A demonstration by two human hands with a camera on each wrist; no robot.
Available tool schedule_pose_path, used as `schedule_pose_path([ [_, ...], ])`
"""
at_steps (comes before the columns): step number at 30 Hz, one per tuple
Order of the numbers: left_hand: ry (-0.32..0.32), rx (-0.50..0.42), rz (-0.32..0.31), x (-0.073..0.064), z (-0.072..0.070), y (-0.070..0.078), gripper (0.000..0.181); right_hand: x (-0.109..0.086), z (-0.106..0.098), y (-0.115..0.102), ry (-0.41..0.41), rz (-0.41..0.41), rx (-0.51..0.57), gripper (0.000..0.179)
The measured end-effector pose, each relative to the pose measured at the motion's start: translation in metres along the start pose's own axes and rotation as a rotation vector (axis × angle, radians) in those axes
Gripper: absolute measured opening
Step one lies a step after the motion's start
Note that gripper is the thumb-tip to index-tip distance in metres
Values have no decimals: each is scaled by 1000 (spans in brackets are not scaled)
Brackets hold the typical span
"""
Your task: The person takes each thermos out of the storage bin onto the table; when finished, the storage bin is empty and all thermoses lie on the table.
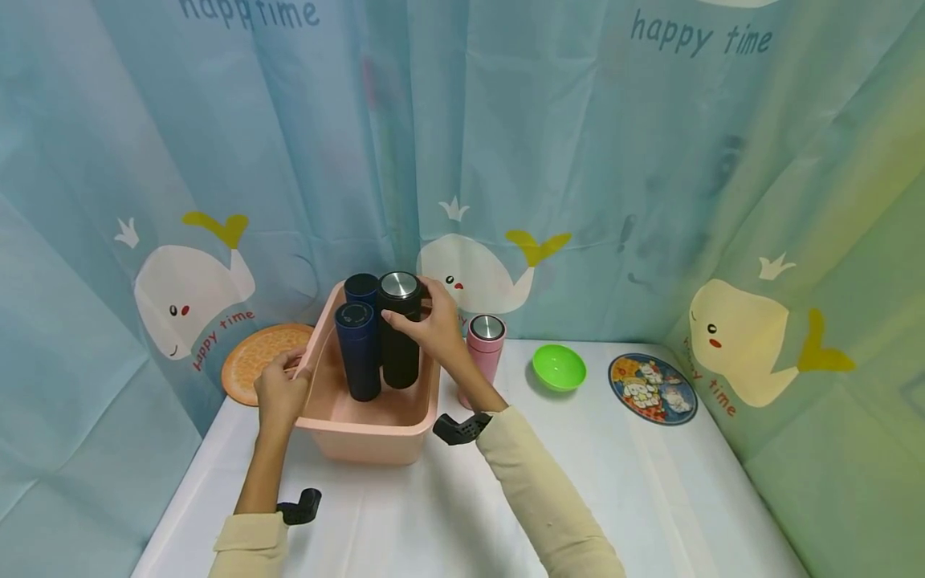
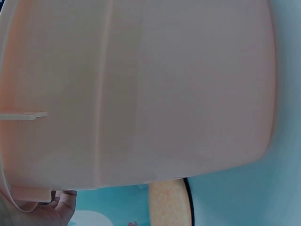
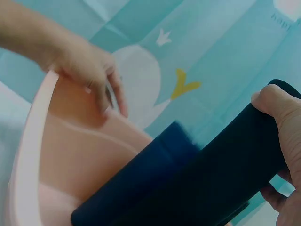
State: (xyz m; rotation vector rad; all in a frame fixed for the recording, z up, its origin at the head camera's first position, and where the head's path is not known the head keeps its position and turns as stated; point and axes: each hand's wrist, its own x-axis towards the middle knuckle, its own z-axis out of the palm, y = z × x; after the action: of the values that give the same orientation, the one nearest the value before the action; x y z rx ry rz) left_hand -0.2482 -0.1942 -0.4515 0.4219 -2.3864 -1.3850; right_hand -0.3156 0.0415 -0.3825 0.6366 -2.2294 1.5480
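Note:
My left hand [image 1: 282, 389] grips the left rim of a pink plastic basin [image 1: 368, 444]; in the left wrist view its fingers [image 2: 66, 205] curl under the rim. With thumb and fingers spread around its upper part, my right hand [image 1: 439, 325] holds a black thermos [image 1: 400, 349] with a silver lid, upright within the basin. Beside it stands a dark blue thermos [image 1: 359, 357]. Behind that one, another dark thermos [image 1: 361, 286] shows mostly its top. The right wrist view has the black thermos [image 3: 230, 146] slanting across, overlapping the blue one [image 3: 141, 174].
Just right of the basin stands a pink thermos [image 1: 486, 347], partly hidden by my right forearm. Farther right are a green bowl [image 1: 560, 368] and a round patterned mat [image 1: 653, 389]. An orange round mat [image 1: 249, 353] lies behind my left hand. A curtain [image 1: 506, 120] surrounds the white table [image 1: 636, 498].

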Motion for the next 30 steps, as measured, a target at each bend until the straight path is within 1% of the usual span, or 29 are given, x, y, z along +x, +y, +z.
schedule_pose_path([
  [8, 0, -2, 5, 2, 0, -1, 38, 6, -13, -28, 29, -84, 63, 60],
  [12, 3, -4, 3, 1, 1, -1, 38, 7, -23, -43, 36, -129, 53, 60],
  [15, 2, -7, 2, 1, 1, 0, 39, 7, -30, -53, 48, -163, 22, 60],
  [19, 2, -16, -1, 1, 0, 0, 38, 6, -41, -67, 52, -198, 20, 59],
  [23, 2, -23, 1, 2, -1, 1, 38, 4, -52, -79, 53, -204, 27, 59],
  [30, -2, -25, 5, 1, 0, -1, 38, -3, -72, -90, 70, -173, 45, 60],
])
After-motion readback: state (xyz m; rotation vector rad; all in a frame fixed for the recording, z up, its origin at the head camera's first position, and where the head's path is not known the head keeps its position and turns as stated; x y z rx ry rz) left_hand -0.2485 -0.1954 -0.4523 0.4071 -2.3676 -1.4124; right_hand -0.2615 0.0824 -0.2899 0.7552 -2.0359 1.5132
